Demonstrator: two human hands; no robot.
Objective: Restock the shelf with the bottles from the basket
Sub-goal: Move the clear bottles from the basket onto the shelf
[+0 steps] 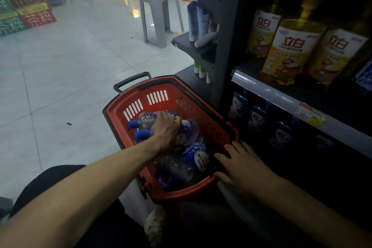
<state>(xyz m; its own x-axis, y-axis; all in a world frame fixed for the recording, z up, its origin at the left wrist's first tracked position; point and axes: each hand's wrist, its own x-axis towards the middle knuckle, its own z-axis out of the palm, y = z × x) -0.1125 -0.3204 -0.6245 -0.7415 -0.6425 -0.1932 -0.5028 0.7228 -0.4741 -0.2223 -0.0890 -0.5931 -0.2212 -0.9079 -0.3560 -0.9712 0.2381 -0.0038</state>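
Head view: left hand (168, 131) curled round a blue-capped bottle (190, 130) lying atop others in the red basket (173, 89), beside the shelf (267, 94). Right hand (241, 165) lies flat, fingers relaxed, on basket rim. Bottles look full, so heavy-ish; smooth plastic, prob. slippery. Grip mid-body w/ whole hand, not the cap.

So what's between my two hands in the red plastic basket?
In the head view, a clear plastic bottle with a dark blue label lies between the right hand and the left hand gripping a blue-capped bottle.
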